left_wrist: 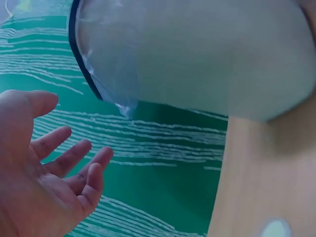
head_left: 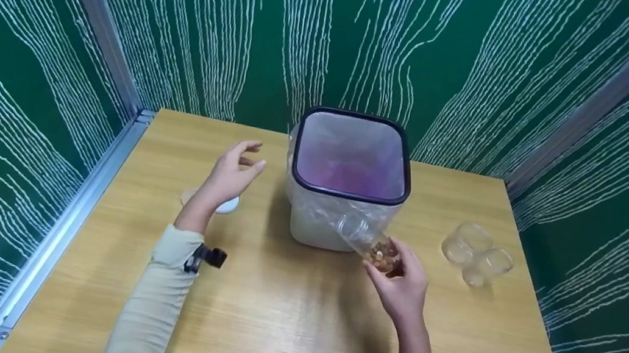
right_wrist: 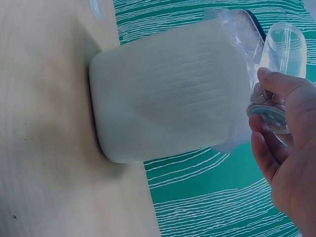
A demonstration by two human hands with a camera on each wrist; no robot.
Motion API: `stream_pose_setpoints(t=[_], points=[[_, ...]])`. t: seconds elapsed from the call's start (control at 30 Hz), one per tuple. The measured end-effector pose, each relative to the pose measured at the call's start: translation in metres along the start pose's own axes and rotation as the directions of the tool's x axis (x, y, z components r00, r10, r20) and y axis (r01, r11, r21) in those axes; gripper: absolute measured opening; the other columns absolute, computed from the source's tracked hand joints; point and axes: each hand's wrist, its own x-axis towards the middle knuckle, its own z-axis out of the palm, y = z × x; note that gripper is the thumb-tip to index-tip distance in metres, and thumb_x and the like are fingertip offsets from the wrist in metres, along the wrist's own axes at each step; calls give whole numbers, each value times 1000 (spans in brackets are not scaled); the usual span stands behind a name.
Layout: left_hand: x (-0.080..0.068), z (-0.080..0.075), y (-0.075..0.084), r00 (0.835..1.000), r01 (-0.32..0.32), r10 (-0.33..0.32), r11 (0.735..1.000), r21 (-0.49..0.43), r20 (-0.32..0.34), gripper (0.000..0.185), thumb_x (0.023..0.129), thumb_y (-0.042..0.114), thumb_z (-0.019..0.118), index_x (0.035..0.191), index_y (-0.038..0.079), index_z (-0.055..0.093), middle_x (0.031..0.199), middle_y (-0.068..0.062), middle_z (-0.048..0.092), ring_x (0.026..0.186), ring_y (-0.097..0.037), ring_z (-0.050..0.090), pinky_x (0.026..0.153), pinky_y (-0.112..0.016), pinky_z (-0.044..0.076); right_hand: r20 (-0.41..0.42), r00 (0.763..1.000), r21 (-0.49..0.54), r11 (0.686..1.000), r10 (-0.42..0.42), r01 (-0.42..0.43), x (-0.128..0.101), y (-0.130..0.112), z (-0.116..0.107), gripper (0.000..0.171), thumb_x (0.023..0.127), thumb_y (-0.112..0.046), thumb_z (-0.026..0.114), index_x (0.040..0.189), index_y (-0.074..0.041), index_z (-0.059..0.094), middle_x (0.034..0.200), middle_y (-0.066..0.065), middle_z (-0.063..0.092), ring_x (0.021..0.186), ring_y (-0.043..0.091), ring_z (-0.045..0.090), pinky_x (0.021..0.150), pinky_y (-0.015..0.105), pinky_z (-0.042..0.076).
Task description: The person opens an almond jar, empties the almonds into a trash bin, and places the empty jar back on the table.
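My right hand [head_left: 393, 271] grips a clear plastic cup [head_left: 370, 243] holding small brown pieces at its bottom. The cup is tilted, its mouth against the front wall of a white bin [head_left: 338, 229] with a black rim and a clear bag liner. In the right wrist view, the fingers [right_wrist: 279, 98] curl round the cup [right_wrist: 281, 54] beside the bin [right_wrist: 168, 98]. My left hand [head_left: 242, 163] hovers open, left of the bin, above a white lid [head_left: 228, 207]. The left wrist view shows the bare palm [left_wrist: 49, 182], the bin [left_wrist: 197, 54] and the lid [left_wrist: 275, 228].
Two empty clear cups [head_left: 476, 254] lie together on the wooden table [head_left: 282, 320] at the right. A pale round piece [head_left: 187, 195] shows left of my left wrist. Green patterned walls [head_left: 10, 66] close in the table on three sides.
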Motion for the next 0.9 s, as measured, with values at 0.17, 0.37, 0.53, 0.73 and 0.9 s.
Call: stream_pose_setpoints(t=[0.17,0.37,0.53,0.73,0.9], points=[[17,4,18,998,-11,13,999,-47,55,50,97,28,60,142,16,45,141,-9,46,120,-26,53,92,-41,49,-11,999,-25,999,-39,39,4,27,-3,62,57,3,91,114,3,66,94,13,66,60,20,55,49,29,48],[34,18,33,987,79,-68,995,-66,143,59,96,31,61,148,18,36,146,-11,39,124,-27,49,97,-43,46,-7,998,-52,996,-68,67,16,33,-17,61,61,-4,91,117,-1,65,97,5,66,63,12,55,52,22,49],[46,26,45,942,240,-199,962,-130,271,74,96,32,61,155,20,17,152,-12,30,131,-30,41,103,-47,39,11,996,-74,994,-85,85,32,30,-24,61,63,-6,91,119,-4,65,98,4,66,65,13,55,54,21,48],[56,34,52,897,345,-256,915,-210,360,80,97,28,59,156,21,6,158,-14,20,132,-34,40,101,-53,39,50,994,-117,988,-98,103,53,18,-29,63,67,-13,90,123,-7,64,103,6,66,71,15,55,58,20,49],[65,38,48,917,312,-237,927,-208,321,78,96,25,60,156,16,10,157,-16,20,137,-33,33,103,-55,36,85,991,-125,986,-102,112,70,6,-31,62,71,-16,88,127,-10,62,109,5,65,76,13,55,63,19,49]])
